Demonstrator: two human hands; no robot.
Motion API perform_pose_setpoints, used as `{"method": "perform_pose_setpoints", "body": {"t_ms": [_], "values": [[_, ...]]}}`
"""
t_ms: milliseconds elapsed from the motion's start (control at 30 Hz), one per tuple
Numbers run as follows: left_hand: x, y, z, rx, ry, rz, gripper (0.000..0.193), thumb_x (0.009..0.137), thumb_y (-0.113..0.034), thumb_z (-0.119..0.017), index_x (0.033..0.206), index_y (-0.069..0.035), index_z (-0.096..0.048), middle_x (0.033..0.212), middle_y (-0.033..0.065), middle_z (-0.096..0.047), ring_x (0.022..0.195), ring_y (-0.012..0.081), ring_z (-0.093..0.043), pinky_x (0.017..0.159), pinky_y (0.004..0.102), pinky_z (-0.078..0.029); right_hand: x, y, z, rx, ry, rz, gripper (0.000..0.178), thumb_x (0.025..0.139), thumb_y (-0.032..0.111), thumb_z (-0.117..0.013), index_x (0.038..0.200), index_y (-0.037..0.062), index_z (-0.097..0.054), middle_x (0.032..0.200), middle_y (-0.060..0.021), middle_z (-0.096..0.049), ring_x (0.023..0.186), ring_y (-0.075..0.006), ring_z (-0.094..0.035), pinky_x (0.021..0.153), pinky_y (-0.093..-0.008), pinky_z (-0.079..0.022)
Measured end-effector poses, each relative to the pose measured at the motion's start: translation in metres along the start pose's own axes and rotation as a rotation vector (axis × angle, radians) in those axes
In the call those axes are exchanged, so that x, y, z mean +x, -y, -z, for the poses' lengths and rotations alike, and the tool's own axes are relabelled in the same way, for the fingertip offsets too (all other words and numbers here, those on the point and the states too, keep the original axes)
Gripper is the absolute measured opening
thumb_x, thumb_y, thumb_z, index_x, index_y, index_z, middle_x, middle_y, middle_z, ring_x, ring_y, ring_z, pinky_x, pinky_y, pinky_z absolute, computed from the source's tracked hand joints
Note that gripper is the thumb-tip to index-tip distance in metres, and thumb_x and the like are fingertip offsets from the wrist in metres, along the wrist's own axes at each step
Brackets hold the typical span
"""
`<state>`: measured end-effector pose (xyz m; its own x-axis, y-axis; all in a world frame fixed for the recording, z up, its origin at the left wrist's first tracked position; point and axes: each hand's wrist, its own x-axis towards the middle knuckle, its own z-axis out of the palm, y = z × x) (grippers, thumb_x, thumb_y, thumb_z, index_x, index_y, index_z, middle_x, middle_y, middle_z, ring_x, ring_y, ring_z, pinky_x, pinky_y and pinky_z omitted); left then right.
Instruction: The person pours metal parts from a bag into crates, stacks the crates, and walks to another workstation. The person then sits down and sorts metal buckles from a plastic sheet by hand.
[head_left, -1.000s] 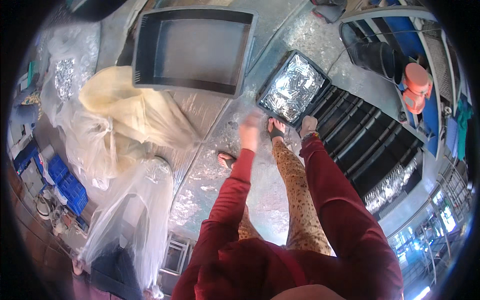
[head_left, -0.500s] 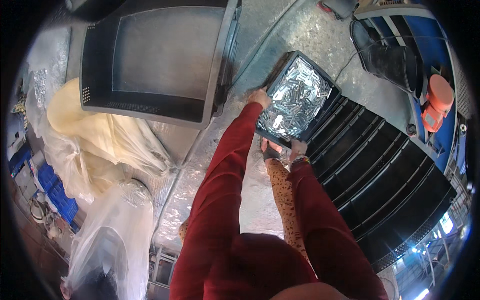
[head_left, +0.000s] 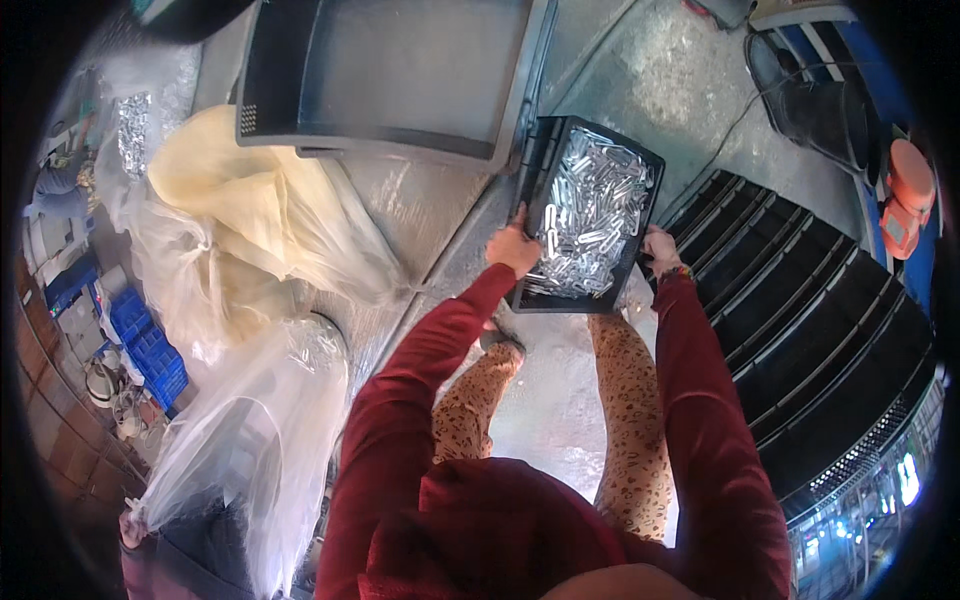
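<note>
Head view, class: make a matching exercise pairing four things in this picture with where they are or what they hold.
Things:
1. small black plastic crate
2. large dark plastic tray
3. clear plastic bags
4. stack of black slatted crates

Descriptions:
A. on the person's right
B. empty, beyond the hands
C. full of shiny metal parts, gripped by left hand and right hand
D. crumpled, on the person's left

Pairs: 1-C, 2-B, 3-D, 4-A
</note>
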<state>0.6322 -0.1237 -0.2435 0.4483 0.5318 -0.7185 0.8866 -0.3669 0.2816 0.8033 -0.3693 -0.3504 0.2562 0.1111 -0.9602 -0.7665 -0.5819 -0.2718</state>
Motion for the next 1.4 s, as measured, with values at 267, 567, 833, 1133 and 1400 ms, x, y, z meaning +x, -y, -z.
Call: {"method": "perform_pose_setpoints", "body": {"t_ms": [267, 567, 833, 1133, 1400], "values": [[-0.03, 0.068, 0.011, -0.112, 0.133, 0.012, 0.064, 0.06, -0.024, -0.051, 0.123, -0.02, -0.04, 0.089, 0.018, -0.06, 0.083, 0.0343, -0.057, 0.075, 0.0417, -0.044, -0.082, -0.035, -0.06, -0.125, -0.096, 0.255, 0.054, 0.055, -0.005, -0.049, 0.109, 0.0013, -0.044, 0.089, -0.0068, -0.054, 0.075, -0.0177, -0.051, 0.067, -0.0268, -0.042], [-0.239, 0.112, 0.063, -0.53, 0.152, 0.087, 0.06, 0.059, -0.02, -0.049, 0.119, -0.018, -0.044, 0.099, 0.0244, -0.053, 0.093, 0.0356, -0.052, 0.081, 0.039, -0.041, -0.355, -0.032, -0.085, -0.278, -0.14, 0.486, 0.036, 0.062, -0.005, -0.05, 0.098, -0.0038, -0.05, 0.081, -0.0077, -0.057, 0.07, -0.0155, -0.052, 0.064, -0.0264, -0.042], [-0.479, 0.122, 0.121, -1.238, -0.294, 0.202, 0.06, 0.058, -0.006, -0.051, 0.118, -0.004, -0.042, 0.087, 0.0118, -0.058, 0.075, 0.0203, -0.055, 0.068, 0.0286, -0.043, -0.575, 0.078, -0.166, -0.937, 0.206, 0.857, 0.043, 0.061, -0.003, -0.048, 0.104, -0.002, -0.046, 0.078, -0.0085, -0.054, 0.068, -0.0186, -0.049, 0.065, -0.0276, -0.041], [-0.573, 0.125, 0.174, -1.969, -0.863, 0.432, 0.024, 0.06, 0.002, -0.049, 0.083, -0.001, -0.051, 0.063, 0.004, -0.052, 0.054, 0.0129, -0.049, 0.049, 0.0251, -0.039, -0.724, 0.125, -0.378, -1.513, 0.851, 1.824, 0.07, 0.066, -0.006, -0.043, 0.13, 0.0005, -0.016, 0.104, -0.03, -0.046, 0.093, -0.0422, -0.048, 0.076, -0.0408, -0.04], [-0.55, 0.202, 0.18, -2.292, -0.765, 0.312, 0.009, 0.059, -0.011, -0.052, 0.064, -0.003, -0.052, 0.057, 0.0043, -0.049, 0.045, 0.015, -0.046, 0.038, 0.0277, -0.036, -0.666, 0.094, -0.542, -2.26, 0.859, 1.714, 0.064, 0.07, 0.001, -0.042, 0.128, -0.0004, -0.018, 0.081, -0.0308, -0.052, 0.072, -0.0419, -0.053, 0.068, -0.0431, -0.043]]}}
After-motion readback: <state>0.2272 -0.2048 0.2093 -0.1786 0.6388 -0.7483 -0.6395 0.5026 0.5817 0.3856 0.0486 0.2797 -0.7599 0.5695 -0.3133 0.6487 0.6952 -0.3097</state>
